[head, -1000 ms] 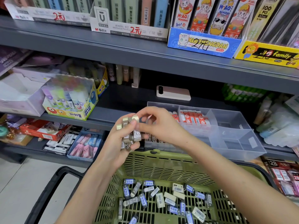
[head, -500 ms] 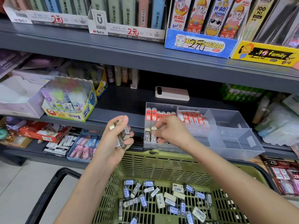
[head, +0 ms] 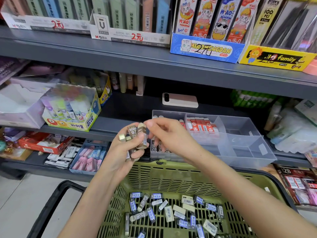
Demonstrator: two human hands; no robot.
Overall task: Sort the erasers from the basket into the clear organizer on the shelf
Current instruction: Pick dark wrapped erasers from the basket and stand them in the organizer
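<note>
Rubber blocks in grey-brown paper sleeves, the 2B erasers (head: 137,134): judged light, firm, slightly grippy, sleeves liable to slip, so best taken across the sleeved flanks near one end. Bunched just in front of the clear organizer (head: 248,145), long axes mostly near upright, pale bare ends up, clutched in the curled left hand (head: 123,152). At the topmost end, thumb of the right hand (head: 169,136); true pinch too blurred to tell. Below the organizer, loose erasers (head: 151,213) lying flat, pointing every way, in the green basket (head: 171,176)

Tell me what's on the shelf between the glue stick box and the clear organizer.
Nothing. In the head view, the shelf between the glue stick box and the clear organizer is bare; the phone lies farther back, behind the organizer.
</note>
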